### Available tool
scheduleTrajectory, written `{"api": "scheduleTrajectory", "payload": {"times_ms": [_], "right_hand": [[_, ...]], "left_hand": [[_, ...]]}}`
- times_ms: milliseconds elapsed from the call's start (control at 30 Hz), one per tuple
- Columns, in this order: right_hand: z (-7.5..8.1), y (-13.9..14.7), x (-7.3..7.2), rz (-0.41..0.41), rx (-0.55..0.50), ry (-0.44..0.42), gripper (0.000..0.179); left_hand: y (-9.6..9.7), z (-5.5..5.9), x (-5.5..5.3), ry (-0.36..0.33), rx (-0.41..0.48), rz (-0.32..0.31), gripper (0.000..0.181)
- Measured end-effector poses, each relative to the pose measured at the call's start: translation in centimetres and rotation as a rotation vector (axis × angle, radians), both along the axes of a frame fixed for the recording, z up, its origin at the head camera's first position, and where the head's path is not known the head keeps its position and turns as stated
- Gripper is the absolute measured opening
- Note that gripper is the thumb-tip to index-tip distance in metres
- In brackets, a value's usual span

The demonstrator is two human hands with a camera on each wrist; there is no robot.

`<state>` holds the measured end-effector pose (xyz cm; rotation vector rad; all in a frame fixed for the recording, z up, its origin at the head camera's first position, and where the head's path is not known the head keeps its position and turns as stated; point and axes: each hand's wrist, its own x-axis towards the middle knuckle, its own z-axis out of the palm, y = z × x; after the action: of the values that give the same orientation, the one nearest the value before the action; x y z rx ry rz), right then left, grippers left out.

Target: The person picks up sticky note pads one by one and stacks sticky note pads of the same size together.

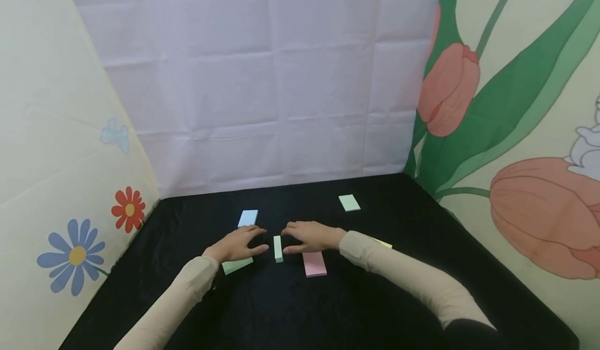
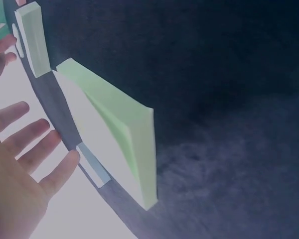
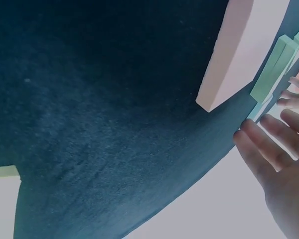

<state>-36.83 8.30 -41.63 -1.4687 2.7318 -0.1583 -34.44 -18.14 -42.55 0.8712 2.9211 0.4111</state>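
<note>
A narrow pale green sticky-note pad [image 1: 278,249] lies on the black cloth between the two hands, its long side pointing away from me. On its left is my left hand [image 1: 238,245], fingers spread and holding nothing. A wider green sticky-note pad [image 2: 107,119] sits below that hand, its top sheet lifting along one edge in the left wrist view. To the right of the narrow pad, my right hand [image 1: 312,236] has its fingers extended with nothing in them. It partly covers a pink sticky-note pad [image 1: 315,264] in the head view.
A blue pad [image 1: 248,218] lies beyond the left hand, and a light green pad [image 1: 349,202] farther back on the right. A yellow pad [image 1: 382,242] is mostly hidden behind the right sleeve. Behind the black-covered table [image 1: 281,313] hangs a white cloth [image 1: 281,89].
</note>
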Motion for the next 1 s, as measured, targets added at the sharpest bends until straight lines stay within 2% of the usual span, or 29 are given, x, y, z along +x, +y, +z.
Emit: {"api": "scheduleTrajectory", "payload": {"times_ms": [233,633,733,1000], "right_hand": [[-0.1,0.2,0.7,-0.004,0.038,0.007,0.065],[-0.1,0.9,1.5,-0.042,0.109,-0.017,0.073],[-0.2,1.3,1.7,-0.024,0.106,-0.018,0.074],[-0.3,2.1,1.5,-0.011,0.106,-0.018,0.073]], "left_hand": [[-0.4,-0.5,0.3,-0.051,-0.025,0.041,0.061],[-1.0,-0.2,0.3,-0.022,-0.015,0.056,0.059],[-1.1,-0.3,0.2,-0.002,-0.016,0.040,0.057],[-1.4,-0.4,-0.2,0.108,0.002,-0.033,0.052]]}}
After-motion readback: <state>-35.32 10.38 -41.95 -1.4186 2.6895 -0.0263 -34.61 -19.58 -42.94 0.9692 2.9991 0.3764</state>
